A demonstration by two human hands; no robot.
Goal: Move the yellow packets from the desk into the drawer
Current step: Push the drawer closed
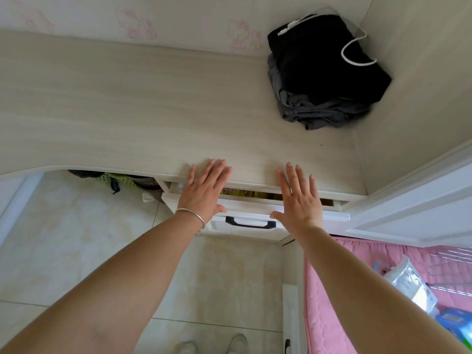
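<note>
Both hands, left hand (204,192) and right hand (300,198), lie flat, fingers spread, empty, over the drawer (245,208). Their palms hide most of its narrow gap, where yellow packets (251,194) barely show beneath the counter (127,111) edge.

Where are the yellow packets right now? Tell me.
In the head view, the yellow packets show through the gap of the nearly shut drawer under the desk edge, between the left hand and right hand.

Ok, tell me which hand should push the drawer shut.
Probably either: the left hand and right hand both lie flat and empty over the barely open drawer. The left thumb sits nearer the black handle.
</note>
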